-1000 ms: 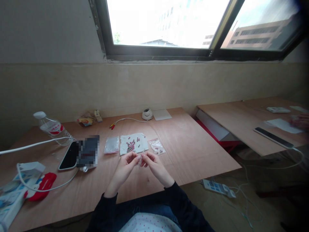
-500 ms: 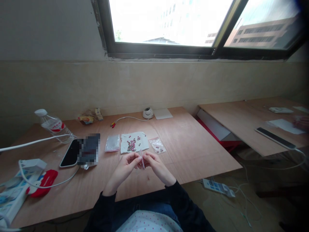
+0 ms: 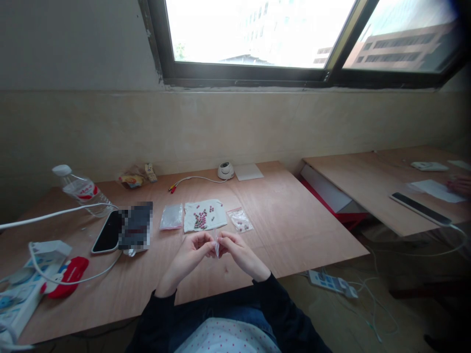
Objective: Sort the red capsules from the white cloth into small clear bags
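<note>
Two hands' fingers (image 3: pixel 210 250) pinch one clear bag (image 3: pixel 217 243); two bags (image 3: pixel 171 217) lie flat.

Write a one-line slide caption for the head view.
Both hands pinch a small clear bag above the wooden table.

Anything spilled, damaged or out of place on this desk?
Nothing is clearly wrong. Small red beads lie loose on a white cloth, but all stay on it. The left hand and right hand pinch a small clear bag between them. A bottle lies on its side, capped.
</note>
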`<state>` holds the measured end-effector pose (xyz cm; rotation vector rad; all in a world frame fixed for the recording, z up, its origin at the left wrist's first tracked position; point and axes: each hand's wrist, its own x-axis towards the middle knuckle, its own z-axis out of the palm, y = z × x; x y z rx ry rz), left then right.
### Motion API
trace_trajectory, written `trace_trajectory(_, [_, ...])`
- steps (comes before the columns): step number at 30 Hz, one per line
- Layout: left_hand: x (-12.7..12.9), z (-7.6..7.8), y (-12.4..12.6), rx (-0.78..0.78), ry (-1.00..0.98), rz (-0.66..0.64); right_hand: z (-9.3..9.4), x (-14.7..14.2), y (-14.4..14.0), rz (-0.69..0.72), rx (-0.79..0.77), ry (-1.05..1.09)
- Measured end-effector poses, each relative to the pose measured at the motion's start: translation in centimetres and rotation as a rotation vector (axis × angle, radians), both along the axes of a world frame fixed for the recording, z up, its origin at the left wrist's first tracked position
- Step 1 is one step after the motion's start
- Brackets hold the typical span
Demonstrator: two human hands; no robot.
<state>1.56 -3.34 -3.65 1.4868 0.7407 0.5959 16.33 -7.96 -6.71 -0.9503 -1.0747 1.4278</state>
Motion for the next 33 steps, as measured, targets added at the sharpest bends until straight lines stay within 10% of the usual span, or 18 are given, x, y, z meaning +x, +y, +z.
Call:
trace_trajectory(24, [0.8, -0.9, -1.0, 0.278, 0.195, 0.088, 0.2, -1.4, -0.3, -0.119, -0.124, -0.155])
trace_trajectory(33, [0.7, -0.5, -1.1, 0.523, 0.558, 0.212, -0.3, -1.7, -0.3, -0.3, 0.104, -0.449])
